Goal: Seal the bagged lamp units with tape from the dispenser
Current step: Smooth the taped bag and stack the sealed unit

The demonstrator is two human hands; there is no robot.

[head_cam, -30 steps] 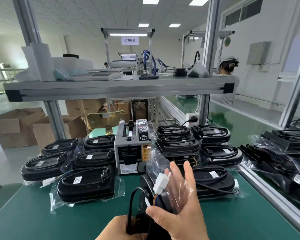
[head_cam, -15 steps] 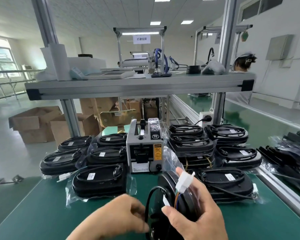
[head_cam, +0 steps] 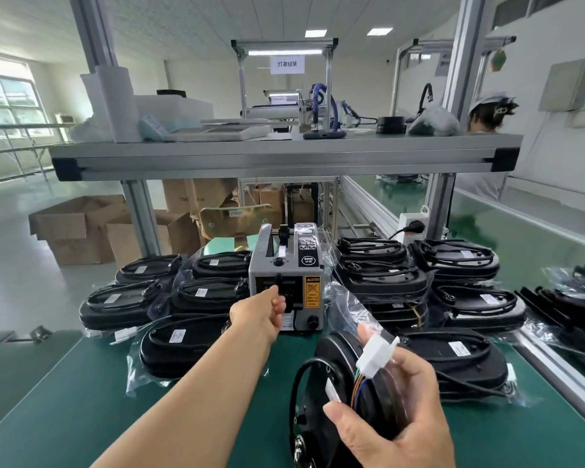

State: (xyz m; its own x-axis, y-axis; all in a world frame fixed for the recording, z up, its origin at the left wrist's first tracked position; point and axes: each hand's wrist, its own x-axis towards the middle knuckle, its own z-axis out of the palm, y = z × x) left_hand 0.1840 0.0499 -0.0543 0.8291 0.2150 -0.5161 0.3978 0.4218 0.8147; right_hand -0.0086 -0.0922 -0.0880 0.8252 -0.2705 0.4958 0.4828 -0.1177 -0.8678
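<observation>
Head view: left hand (head_cam: 262, 314), fingers drawn together, is at the tape dispenser (head_cam: 286, 278) outlet at 12 o'clock; whether it pinches tape cannot be told. Right hand (head_cam: 402, 413) clasps the bagged lamp unit (head_cam: 345, 373) at 5 o'clock. Bare green mat (head_cam: 81, 393) lies at 8 o'clock; stacked units flank the dispenser.

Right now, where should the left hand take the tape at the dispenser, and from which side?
Probably at the free end at the tape dispenser front outlet, approached from the front with the left hand, since the slot faces the person. The tape itself is too small to see. The right hand holds the bagged lamp unit.
</observation>
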